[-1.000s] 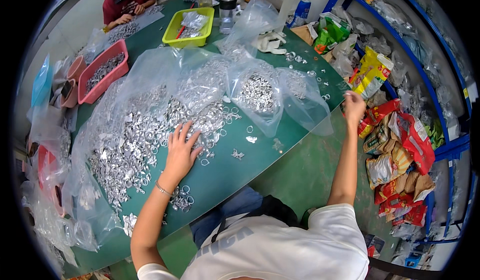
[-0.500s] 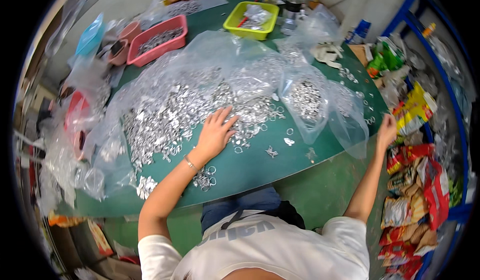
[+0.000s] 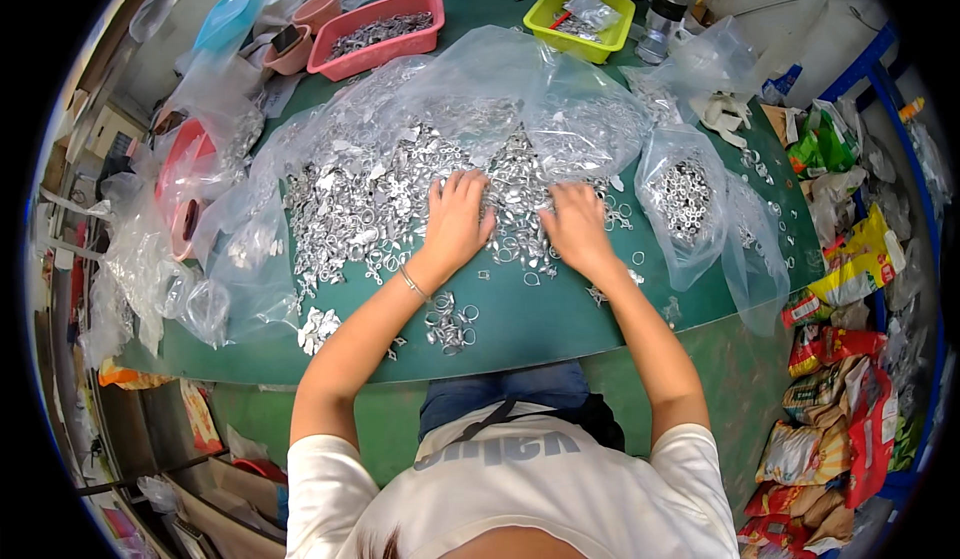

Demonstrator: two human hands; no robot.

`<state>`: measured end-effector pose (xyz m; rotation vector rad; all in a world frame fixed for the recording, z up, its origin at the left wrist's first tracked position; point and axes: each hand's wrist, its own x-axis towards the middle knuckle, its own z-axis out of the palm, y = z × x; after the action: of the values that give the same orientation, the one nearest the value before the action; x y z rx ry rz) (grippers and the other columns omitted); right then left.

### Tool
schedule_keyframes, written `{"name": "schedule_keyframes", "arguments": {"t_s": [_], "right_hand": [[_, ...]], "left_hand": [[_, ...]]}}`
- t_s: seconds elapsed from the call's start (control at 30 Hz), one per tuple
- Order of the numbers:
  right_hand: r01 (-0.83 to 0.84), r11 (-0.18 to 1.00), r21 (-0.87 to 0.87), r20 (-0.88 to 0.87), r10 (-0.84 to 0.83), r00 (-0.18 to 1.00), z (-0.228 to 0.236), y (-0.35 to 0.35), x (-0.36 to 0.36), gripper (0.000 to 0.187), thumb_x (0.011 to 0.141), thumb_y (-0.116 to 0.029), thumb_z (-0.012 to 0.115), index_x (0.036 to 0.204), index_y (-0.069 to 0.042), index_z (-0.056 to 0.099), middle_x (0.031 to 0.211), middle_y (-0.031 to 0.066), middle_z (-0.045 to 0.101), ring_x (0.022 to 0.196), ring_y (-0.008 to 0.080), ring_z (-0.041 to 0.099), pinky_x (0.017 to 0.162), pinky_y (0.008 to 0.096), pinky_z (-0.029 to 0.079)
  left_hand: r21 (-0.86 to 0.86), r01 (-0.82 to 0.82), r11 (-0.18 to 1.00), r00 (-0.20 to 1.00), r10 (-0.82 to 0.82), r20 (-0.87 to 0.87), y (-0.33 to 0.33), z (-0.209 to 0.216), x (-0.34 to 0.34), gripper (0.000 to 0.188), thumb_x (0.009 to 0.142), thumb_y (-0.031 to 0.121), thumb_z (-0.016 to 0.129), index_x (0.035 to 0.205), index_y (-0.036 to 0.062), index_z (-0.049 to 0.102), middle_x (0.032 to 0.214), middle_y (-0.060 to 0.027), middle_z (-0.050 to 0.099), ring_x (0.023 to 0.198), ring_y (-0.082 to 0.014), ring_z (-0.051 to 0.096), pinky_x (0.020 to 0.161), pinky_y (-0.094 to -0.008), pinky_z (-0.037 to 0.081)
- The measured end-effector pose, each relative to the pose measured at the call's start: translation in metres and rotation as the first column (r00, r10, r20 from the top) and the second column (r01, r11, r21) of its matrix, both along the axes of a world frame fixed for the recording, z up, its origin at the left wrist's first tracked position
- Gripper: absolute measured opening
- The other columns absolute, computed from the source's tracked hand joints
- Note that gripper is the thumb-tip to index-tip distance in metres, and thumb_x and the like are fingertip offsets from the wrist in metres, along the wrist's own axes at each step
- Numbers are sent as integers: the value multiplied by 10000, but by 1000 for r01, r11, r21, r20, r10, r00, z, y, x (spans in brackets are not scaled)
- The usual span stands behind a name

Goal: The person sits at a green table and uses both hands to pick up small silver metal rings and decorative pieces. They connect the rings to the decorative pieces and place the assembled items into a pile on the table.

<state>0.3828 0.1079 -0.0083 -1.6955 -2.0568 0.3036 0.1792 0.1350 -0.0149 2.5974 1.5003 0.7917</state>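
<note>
A broad pile of small silvery metal pieces [image 3: 345, 214], many of them ring-shaped, spreads over the green table [image 3: 560, 324]. My left hand [image 3: 458, 221] lies on the pile's near middle, its fingers spread and pointing away from me. To its right, my right hand [image 3: 578, 221] rests on the pile's right side with fingers outstretched, the tips partly among the pieces. Neither hand grips anything I can see. A clear plastic sheet [image 3: 470, 69] covers the far part of the pile. Closer to me lies a small cluster of rings [image 3: 450, 324], with flat silvery pieces [image 3: 318, 329] to its left.
Beyond the pile stand a pink basket [image 3: 436, 21] of metal pieces and a yellow-green basket [image 3: 578, 47] holding a plastic bag. Clear bags of silvery rings [image 3: 683, 199] lie at the right. Packets [image 3: 800, 449] fill a blue rack [image 3: 880, 89] beside the table.
My right hand has come from beyond the table's right edge onto the pile beside my left hand. The left hand stays on the pile. The view has shifted.
</note>
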Motion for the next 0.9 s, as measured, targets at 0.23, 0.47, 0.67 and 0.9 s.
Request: {"name": "schedule_keyframes", "arguments": {"t_s": [0.23,0.47,0.67,0.9], "right_hand": [[46,979,200,-134,-19,991,-27,16,-77,480,845,-161,591,1239,79,462,1385,290,320,1280,440,310,1020,550,254],[-219,960,173,-142,244,959,-32,15,-115,410,841,-106,559,1218,41,497,1383,251,342,1338,429,247,1014,610,235],[-499,845,189,-171,529,831,-26,9,-116,228,866,-78,543,1080,-13,590,1137,110,581,1254,296,451,1009,690,224],[-381,924,-33,-412,335,847,9,21,-50,189,831,-94,624,1009,-35,643,964,84,643,1013,304,584,1018,519,347]], "left_hand": [[70,-144,987,987,138,85,23,-14,-34,355,802,20,563,1155,17,522,1244,-185,492,1180,-350,457,1014,-459,338],[30,-153,988,955,140,262,21,-12,-53,436,726,-90,500,1151,0,538,1227,-193,498,1172,-375,453,1012,-457,343],[-26,25,999,936,-14,352,32,-8,-68,391,719,-140,419,1050,-2,576,1106,-185,580,1063,-365,550,941,-418,431],[-143,304,942,931,-262,253,32,11,-45,272,886,179,589,1122,46,612,1148,-131,603,1099,-301,541,954,-420,405]]}}
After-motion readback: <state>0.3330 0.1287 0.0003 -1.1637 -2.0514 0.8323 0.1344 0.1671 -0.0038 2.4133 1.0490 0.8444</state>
